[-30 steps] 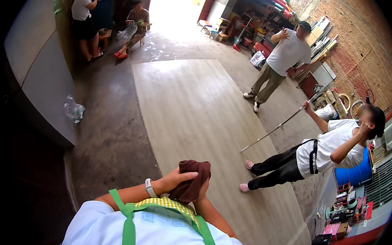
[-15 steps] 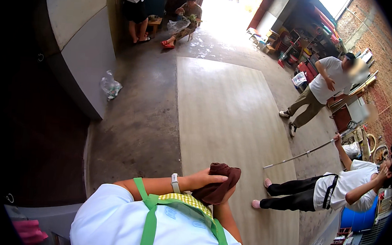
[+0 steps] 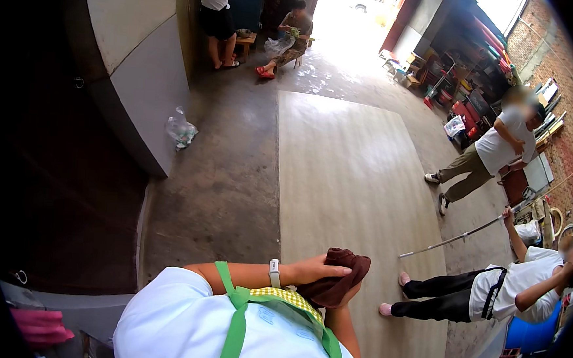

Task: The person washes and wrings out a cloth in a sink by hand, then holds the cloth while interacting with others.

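A dark brown cloth point(image 3: 335, 289) is bunched up in front of my apron. My left hand point(image 3: 317, 270) grips it from the left side, thumb laid across its top, and a pale band circles that wrist. From below and to the right, my right hand point(image 3: 345, 297) holds the same cloth, its fingers mostly covered by the folds. I wear a white top and a green-strapped apron with a yellow checked panel point(image 3: 284, 296).
A pale floor sheet point(image 3: 339, 182) spreads ahead. At the right, a person point(image 3: 490, 286) holds a long pole point(image 3: 453, 239); another person point(image 3: 492, 149) stands beyond. Two people are at the far left. A plastic bag point(image 3: 180, 131) lies by the grey wall, with clutter along the brick wall.
The whole view has swung slightly left, shifting everything rightward. Both my hands keep hold of the cloth. The farther person on the right has changed posture, head and arms turned differently.
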Demonstrator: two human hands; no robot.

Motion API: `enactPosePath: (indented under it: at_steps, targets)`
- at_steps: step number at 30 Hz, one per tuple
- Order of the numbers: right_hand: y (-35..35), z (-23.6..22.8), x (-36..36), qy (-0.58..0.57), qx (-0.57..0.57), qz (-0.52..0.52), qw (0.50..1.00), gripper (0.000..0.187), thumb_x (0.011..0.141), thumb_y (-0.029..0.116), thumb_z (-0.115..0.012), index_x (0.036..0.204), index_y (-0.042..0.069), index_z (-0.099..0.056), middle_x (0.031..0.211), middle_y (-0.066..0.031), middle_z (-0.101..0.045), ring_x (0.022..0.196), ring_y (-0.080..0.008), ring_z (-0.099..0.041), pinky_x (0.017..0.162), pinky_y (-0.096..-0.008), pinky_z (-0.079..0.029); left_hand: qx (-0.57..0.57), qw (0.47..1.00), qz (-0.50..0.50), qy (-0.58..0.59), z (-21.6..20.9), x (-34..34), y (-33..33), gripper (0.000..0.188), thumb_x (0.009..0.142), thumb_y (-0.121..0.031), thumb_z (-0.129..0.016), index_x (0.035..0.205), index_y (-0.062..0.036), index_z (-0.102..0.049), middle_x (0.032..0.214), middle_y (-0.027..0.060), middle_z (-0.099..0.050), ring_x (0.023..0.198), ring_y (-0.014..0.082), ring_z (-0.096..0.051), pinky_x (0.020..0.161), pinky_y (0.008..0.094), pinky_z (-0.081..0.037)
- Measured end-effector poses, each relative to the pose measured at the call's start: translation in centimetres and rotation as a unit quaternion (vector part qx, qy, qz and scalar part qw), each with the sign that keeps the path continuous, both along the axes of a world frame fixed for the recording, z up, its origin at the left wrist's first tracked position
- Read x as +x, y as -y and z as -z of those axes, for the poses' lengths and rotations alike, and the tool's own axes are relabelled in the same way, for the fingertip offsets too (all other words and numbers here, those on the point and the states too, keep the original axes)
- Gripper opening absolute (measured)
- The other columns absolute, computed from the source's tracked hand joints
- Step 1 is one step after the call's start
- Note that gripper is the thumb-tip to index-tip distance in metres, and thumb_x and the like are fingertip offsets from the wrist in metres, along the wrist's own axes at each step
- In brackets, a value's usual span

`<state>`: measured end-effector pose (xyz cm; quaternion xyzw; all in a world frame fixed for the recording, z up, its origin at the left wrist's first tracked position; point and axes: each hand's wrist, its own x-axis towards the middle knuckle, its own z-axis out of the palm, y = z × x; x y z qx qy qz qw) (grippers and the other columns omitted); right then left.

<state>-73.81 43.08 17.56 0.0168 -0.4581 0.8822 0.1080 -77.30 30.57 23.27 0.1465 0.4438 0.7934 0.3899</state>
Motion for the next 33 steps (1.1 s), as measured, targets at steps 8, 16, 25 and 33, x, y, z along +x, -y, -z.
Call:
enactPosePath:
  at_steps: [8, 16, 25, 33]
  targets:
    - [1.1, -3.2, 0.4, -0.05, 0.149, 0.066, 0.985, 0.028, 0.085, 0.025, -0.05, 0.102, 0.003, -0.047, 0.096, -0.0067, -0.053, 0.085, -0.0183, -0.055, 0.074, -0.0317, -0.046, 0.006, 1.0, 0.004, -0.007, 0.0, 0.0, -0.3, 0.04, 0.083, -0.027, -0.058, 0.115, -0.0043, -0.048, 0.11, 0.0039, -0.053, 0.102, 0.0117, -0.048, 0.089, 0.0268, -0.039]
    - [1.1, -2.2, 0.5, -0.013, 0.085, 0.058, 0.995, 0.026, 0.086, 0.026, -0.049, 0.098, 0.003, -0.046, 0.092, -0.0057, -0.052, 0.082, -0.0173, -0.054, 0.072, -0.0308, -0.046, 0.005, 1.0, -0.01, -0.019, 0.3, 0.2, -0.2, 0.039, 0.083, -0.027, -0.058, 0.114, -0.0043, -0.048, 0.109, 0.0034, -0.053, 0.101, 0.0114, -0.047, 0.089, 0.0269, -0.038]
    - [0.3, 0.0, 0.9, 0.038, -0.056, -0.05, 0.996, 0.053, 0.087, 0.048, -0.032, 0.112, 0.003, -0.047, 0.111, -0.0114, -0.051, 0.101, -0.0249, -0.05, 0.089, -0.0372, -0.041, -0.005, 1.0, -0.018, -0.005, 0.1, 0.7, -0.3, 0.037, 0.083, -0.025, -0.059, 0.111, -0.0035, -0.049, 0.105, 0.0032, -0.054, 0.096, 0.0108, -0.049, 0.085, 0.0262, -0.041]
    - [0.6, -0.1, 0.6, 0.025, -0.102, -0.069, 0.992, 0.038, 0.09, 0.034, -0.036, 0.106, 0.002, -0.05, 0.103, -0.0096, -0.055, 0.093, -0.0221, -0.054, 0.084, -0.0352, -0.044, -0.005, 1.0, 0.007, 0.015, 0.3, 0.3, -0.1, 0.036, 0.084, -0.021, -0.055, 0.114, -0.0025, -0.047, 0.109, 0.0065, -0.054, 0.1, 0.0149, -0.05, 0.087, 0.0296, -0.041]
